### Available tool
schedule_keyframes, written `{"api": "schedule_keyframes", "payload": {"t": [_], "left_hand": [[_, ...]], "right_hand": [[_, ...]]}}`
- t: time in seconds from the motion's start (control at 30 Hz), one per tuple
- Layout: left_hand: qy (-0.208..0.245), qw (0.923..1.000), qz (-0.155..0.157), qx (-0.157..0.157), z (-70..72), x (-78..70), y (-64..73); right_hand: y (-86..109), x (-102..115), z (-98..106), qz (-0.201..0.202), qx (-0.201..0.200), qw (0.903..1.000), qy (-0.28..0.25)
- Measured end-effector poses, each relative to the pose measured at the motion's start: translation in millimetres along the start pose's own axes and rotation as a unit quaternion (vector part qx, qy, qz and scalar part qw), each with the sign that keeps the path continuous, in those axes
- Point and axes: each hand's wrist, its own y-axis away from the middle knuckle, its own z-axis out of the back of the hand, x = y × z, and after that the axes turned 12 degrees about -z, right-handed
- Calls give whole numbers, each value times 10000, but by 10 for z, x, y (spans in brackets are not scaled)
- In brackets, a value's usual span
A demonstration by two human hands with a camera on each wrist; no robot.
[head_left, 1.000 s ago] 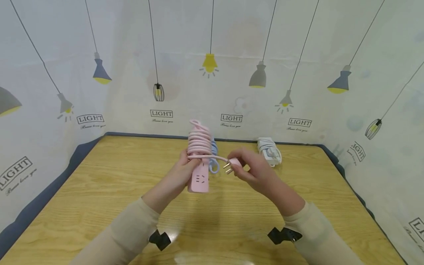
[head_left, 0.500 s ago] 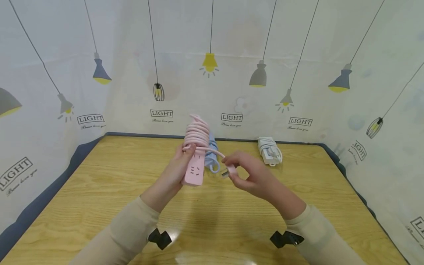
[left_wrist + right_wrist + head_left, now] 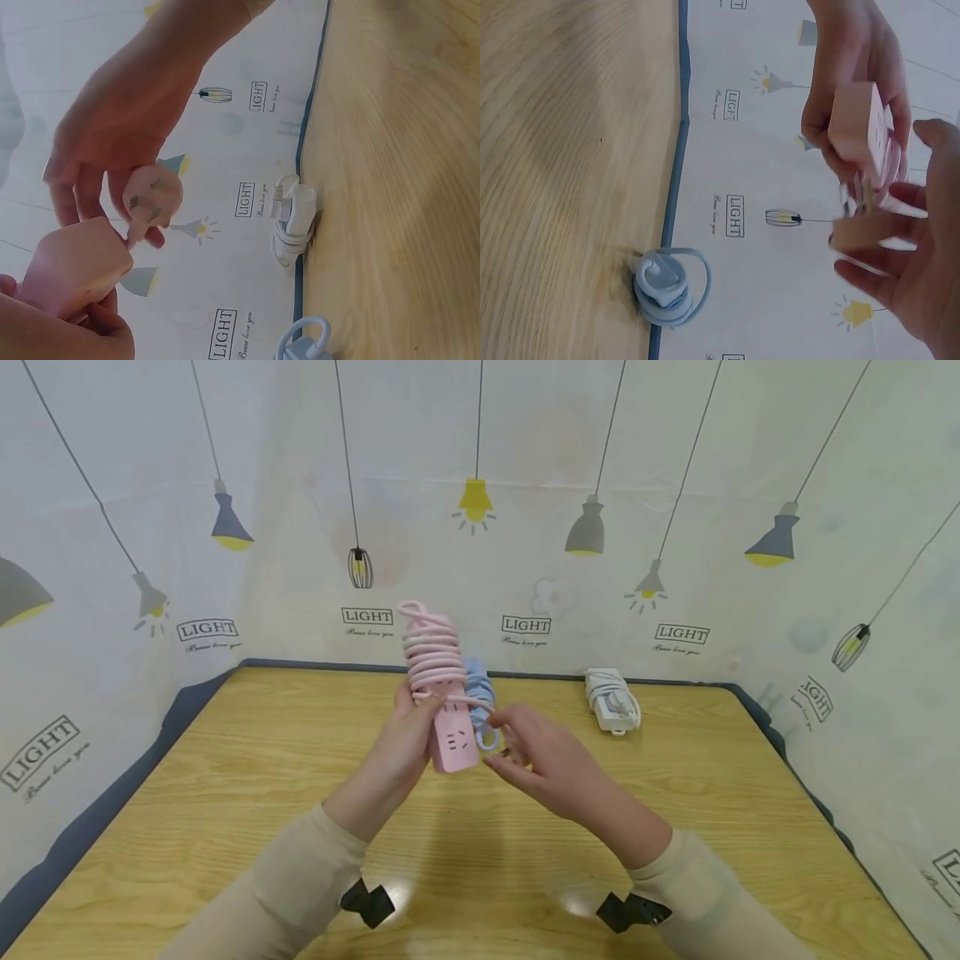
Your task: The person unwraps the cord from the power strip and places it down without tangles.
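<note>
A pink power strip (image 3: pixel 453 739) is held above the table in my left hand (image 3: pixel 397 735), the thumb lying across its front. Its pink cord (image 3: pixel 435 652) is wound in several turns round the upper part, with a small loop at the top. From the strip a short free length of cord runs to the plug (image 3: pixel 154 193), which the fingers of my right hand (image 3: pixel 551 768) hold. Its metal prongs (image 3: pixel 868 196) point toward the strip in the right wrist view. In the head view my right fingers hide most of the plug.
Behind the pink strip, a blue power strip (image 3: pixel 480 693) with its cord wound lies on the table (image 3: pixel 285 793). A white power strip (image 3: pixel 611 702), also wrapped in cord, lies at the back right. A printed curtain (image 3: pixel 525 560) stands behind the table.
The plug and my right hand have moved left, closer to the strip. The pink strip has risen slightly and now tilts with its top to the left.
</note>
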Motion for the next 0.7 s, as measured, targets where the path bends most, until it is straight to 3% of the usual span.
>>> {"api": "schedule_keyframes", "payload": {"t": [0.13, 0.37, 0.5, 0.7], "left_hand": [[429, 9990, -56, 87, -21, 27, 14], [549, 9970, -372, 396, -85, 77, 43], [478, 9960, -656, 384, -138, 101, 74], [553, 9954, -731, 286, -204, 119, 93]], "right_hand": [[-32, 68, -30, -524, -94, 9981, 302], [-77, 103, -101, -744, -549, 9936, 652], [-104, 110, -139, -868, -615, 9929, 527], [-155, 139, -176, -869, -884, 9920, 219]]}}
